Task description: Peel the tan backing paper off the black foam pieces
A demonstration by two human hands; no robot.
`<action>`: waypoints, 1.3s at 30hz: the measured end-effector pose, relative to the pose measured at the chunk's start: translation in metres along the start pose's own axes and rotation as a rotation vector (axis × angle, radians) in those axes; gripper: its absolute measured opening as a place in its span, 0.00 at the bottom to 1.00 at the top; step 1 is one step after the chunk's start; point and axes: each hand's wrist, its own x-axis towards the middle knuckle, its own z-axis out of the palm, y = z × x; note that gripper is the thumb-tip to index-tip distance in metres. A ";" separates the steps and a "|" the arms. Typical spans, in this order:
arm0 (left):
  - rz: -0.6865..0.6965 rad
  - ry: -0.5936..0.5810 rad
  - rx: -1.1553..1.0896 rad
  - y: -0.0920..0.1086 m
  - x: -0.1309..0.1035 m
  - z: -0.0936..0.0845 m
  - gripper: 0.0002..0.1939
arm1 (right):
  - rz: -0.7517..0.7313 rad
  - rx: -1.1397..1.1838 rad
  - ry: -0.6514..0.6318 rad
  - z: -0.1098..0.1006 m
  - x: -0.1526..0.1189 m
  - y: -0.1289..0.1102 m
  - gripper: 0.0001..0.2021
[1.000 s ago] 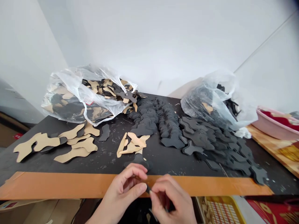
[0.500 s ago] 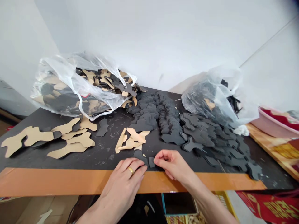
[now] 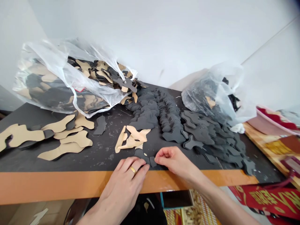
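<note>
With a ring on one finger, my left hand [image 3: 127,176] is at the table's front edge, its fingers curled over a dark grey cut-out foam piece [image 3: 141,154] and holding it down; part of this piece is hidden under the fingers. Thumb and forefinger of my right hand [image 3: 172,160] pinch a small dark grey foam piece [image 3: 152,162], which lies right beside the larger one. Just beyond my hands is a tan peeled backing sheet [image 3: 133,137] with cut-out holes, slightly curled.
Overlapping tan-faced pieces [image 3: 63,151] lie at left, below a clear plastic bag [image 3: 93,100] of cut-outs. Rows of dark pieces [image 3: 172,125] run back from the middle, with more dark pieces [image 3: 222,140] at right by a second bag [image 3: 208,93]. A pink basin [image 3: 264,122] stands far right.
The view has shifted slightly. Both hands keep nearly the same pose, with the small dark piece still pinched by my right hand beside the larger one.
</note>
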 end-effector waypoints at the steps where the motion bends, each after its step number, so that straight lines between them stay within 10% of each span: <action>1: -0.002 -0.007 0.005 0.000 0.000 0.000 0.15 | 0.002 -0.011 -0.006 -0.001 0.000 -0.001 0.05; 39: 0.040 0.019 0.172 0.000 0.007 0.005 0.21 | 0.007 -0.270 0.058 0.004 0.000 -0.009 0.07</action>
